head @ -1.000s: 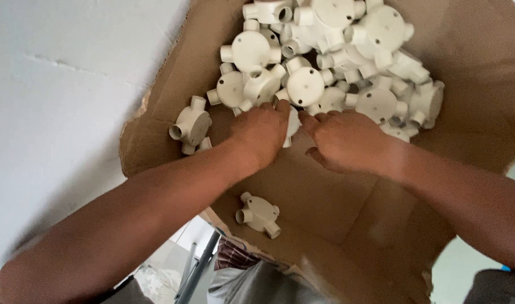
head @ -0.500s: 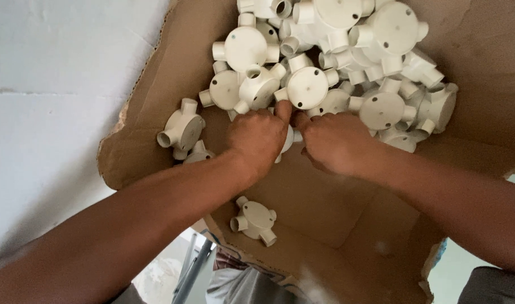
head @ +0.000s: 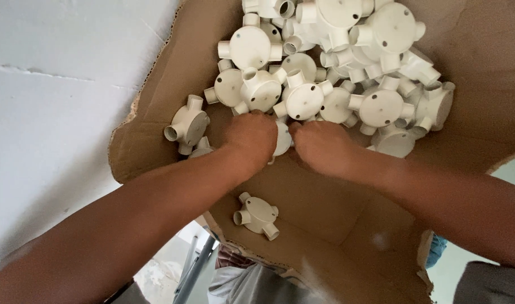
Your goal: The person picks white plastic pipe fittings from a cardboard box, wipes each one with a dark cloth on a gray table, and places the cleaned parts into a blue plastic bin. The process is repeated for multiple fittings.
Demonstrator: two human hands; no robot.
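Torn cardboard box (head: 336, 202) holding white plastic junction boxes (head: 347, 62), heaped toward its far edge. Left hand (head: 252, 138) and right hand (head: 319, 145) together grip one junction box (head: 281, 138) at the heap's near edge; light, rigid, probably best grasped by its round body.

A heap of junction boxes (head: 325, 62) fills the far end of the torn cardboard box (head: 477, 67). Both hands meet at the heap's near edge, the left hand (head: 252, 138) beside the right hand (head: 319, 146), with one fitting (head: 281, 138) between them, seemingly gripped by both. Two boxes (head: 188, 126) lie apart to the left; a lone box (head: 257, 215) sits nearer, under the left forearm.
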